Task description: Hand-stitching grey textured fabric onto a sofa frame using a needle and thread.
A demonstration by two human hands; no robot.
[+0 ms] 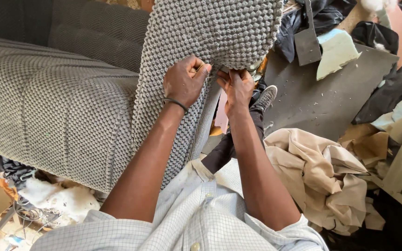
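A grey, bumpy-textured upholstery fabric (210, 32) covers a sofa piece that stands in front of me. My left hand (182, 81) pinches the fabric's lower edge with fingers closed; a dark band circles that wrist. My right hand (236, 86) grips the same edge right beside it, thumb and fingers pressed together. The two hands nearly touch. Whether a small tool sits between the fingers is hidden.
A grey sofa seat (47, 107) fills the left. Crumpled beige cloth (322, 172) lies at the right, beyond it a grey board (322, 97) with a foam scrap (336, 51) and dark fabric. White stuffing (61, 197) lies lower left. My shoe (266, 96) rests on the floor.
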